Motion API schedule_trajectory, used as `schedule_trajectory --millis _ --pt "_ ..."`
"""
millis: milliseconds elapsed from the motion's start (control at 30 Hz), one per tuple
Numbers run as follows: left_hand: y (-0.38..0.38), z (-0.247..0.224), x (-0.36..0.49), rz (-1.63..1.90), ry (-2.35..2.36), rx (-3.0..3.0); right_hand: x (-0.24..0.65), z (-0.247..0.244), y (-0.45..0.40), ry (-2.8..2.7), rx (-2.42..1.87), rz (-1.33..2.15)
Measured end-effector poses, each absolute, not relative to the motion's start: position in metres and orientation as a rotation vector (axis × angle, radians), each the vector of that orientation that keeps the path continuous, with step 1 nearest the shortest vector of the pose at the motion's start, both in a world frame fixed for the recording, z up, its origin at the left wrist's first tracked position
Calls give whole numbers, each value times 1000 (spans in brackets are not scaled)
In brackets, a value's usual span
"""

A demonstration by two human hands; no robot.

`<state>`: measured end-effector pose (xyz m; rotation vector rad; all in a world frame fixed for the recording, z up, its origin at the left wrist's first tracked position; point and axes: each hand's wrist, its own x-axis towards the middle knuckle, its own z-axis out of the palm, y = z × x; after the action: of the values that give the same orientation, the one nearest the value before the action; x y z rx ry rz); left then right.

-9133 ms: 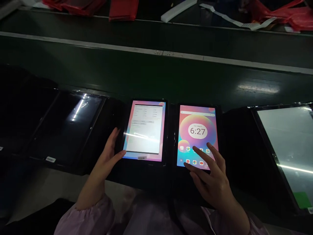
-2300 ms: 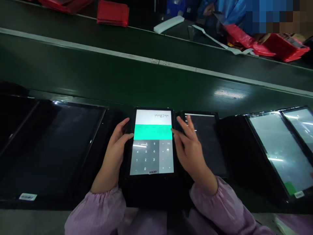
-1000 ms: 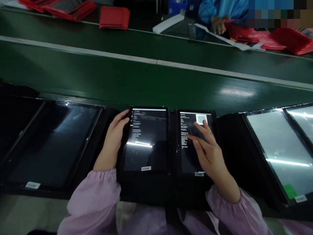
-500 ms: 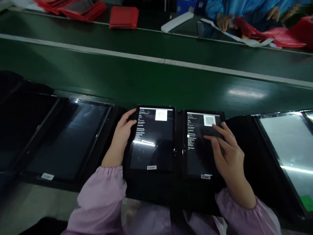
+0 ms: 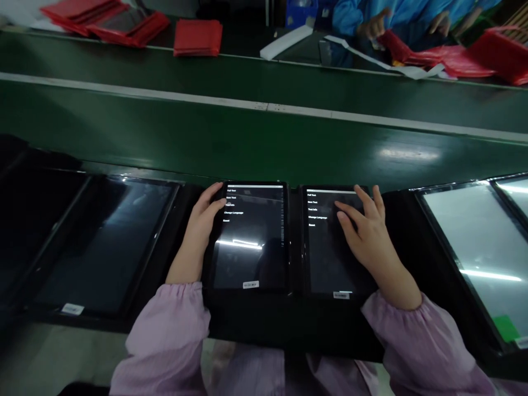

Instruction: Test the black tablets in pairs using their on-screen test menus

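Observation:
Two tablets lie side by side before me, both lit with a dark menu of white lines, among them Full Test and Change Language. My left hand [image 5: 198, 225] is at the left edge of the left tablet [image 5: 251, 258], its thumb over the screen by the Test Info line and its index finger along the upper left edge. Over the right tablet [image 5: 325, 258], my right hand [image 5: 371, 228] is open with the fingers spread. Its index fingertip is above or on the upper screen; contact cannot be told. Each tablet bears a small white label at the bottom.
A dark-screened tablet [image 5: 103, 247] lies to the left, and a bright-screened one [image 5: 470, 242] with a green sticker to the right. Beyond runs a green conveyor [image 5: 231, 143]. Across it are red sleeves [image 5: 198, 38], a white strip [image 5: 286, 42] and a blue-sleeved person's hands [image 5: 375, 25].
Both lit screens have switched from a test info page with a square code to the menu list. My right index fingertip has moved up the right tablet. The whole view has shifted slightly.

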<state>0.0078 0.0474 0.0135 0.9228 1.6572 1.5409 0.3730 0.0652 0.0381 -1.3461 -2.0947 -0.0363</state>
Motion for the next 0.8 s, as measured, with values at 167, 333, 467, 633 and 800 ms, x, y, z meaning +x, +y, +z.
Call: schedule_trajectory --millis 167,333,467,633,800 --pt "53 17 10 1545 1713 970 380 44 61 -2042 -1333 -3" --pt "59 17 11 1512 1744 983 391 47 49 -1992 -1347 42" --pt "64 16 14 1530 1763 968 395 47 36 -1985 -1333 54" --pt "60 19 17 1522 1765 912 394 45 30 -2004 -1360 69" --pt "55 17 16 1512 1776 936 386 36 46 -2072 -1364 17"
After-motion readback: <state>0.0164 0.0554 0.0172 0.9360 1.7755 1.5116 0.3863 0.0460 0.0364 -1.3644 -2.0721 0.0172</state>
